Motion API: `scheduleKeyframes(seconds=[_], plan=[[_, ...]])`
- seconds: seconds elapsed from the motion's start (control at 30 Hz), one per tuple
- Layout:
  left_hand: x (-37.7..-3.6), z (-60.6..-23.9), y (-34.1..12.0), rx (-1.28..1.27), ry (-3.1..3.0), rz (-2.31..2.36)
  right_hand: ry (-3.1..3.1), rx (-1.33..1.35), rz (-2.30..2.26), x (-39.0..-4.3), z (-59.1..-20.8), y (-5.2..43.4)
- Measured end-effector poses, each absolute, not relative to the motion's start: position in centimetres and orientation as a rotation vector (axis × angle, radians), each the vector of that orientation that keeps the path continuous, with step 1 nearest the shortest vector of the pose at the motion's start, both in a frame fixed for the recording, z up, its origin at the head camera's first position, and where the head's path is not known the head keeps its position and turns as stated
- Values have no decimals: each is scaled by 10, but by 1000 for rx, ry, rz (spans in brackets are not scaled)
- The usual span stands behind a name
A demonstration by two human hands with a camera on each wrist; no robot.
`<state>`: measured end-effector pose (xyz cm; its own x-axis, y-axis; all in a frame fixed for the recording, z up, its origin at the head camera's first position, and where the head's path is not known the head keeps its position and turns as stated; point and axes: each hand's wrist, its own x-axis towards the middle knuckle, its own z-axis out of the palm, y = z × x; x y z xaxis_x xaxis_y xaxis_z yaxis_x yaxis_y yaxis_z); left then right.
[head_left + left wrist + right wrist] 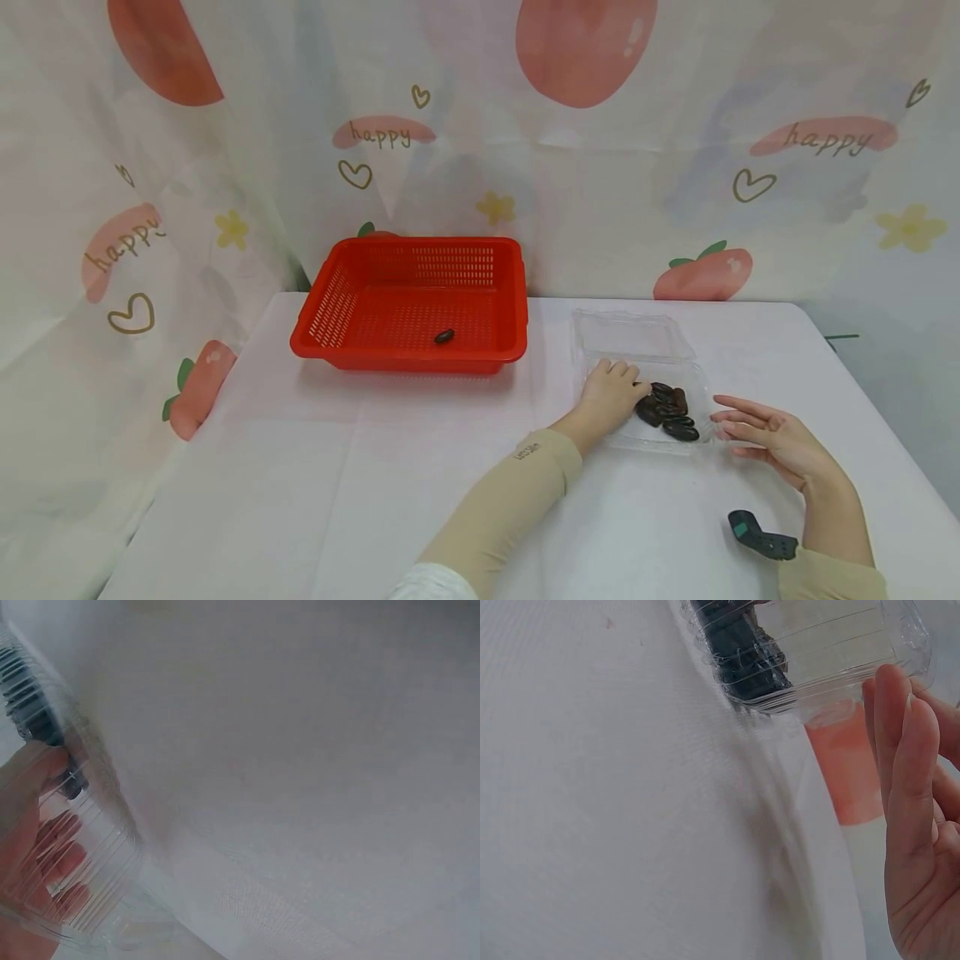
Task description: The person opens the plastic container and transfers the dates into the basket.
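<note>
Left hand is curled over the dark pieces in the clear tray (fingertips hidden, so can't tell if it's pinching one). Right hand sits relaxed, fingers straight, beside the tray's edge.

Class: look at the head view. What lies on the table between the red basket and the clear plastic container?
Nothing: between the red basket and the clear container, the head view shows only bare white tablecloth.

White cloth-covered counter, wide and flat. Behind its far edge and along its left edge, a hanging curtain, pale, with big pink peaches, little hearts, yellow flowers and the word "happy". Soft, even light all over.
</note>
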<state>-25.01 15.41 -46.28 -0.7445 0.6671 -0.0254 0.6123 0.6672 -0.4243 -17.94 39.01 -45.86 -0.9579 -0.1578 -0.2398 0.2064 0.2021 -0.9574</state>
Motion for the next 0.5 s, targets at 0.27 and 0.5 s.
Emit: scheduleKeyframes(seconds=[0.27,0.5], plan=[[-250,-463,156,-1048,-2767,644,2207,34,-1814,-180,-459,391],[-249,-461,155,-1051,-2778,644,2215,37,-1795,-180,-459,390]])
